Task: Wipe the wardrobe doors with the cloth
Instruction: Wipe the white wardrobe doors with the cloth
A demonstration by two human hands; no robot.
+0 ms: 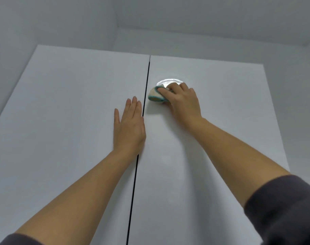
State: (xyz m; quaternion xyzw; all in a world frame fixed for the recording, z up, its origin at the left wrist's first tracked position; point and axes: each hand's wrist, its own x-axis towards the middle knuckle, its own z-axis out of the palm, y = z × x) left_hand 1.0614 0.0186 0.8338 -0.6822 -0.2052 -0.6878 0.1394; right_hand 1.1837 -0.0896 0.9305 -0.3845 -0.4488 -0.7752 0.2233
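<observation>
Wardrobe doors point(71, 106): left hand point(129, 127) flat, right hand point(183, 101) seemingly gripping cloth point(155, 96).

This looks like a room in a home, maybe a bedroom. Two tall white wardrobe doors point(80, 121) stand shut side by side (a thin dark gap point(145, 96) runs between them). Plain pale walls point(44, 23) rise above them.

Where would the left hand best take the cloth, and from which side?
Likely the bunched teal-edged end of the cloth sticking out beside the right hand, coming from the door-gap side; that hand covers the rest against the right door.
</observation>
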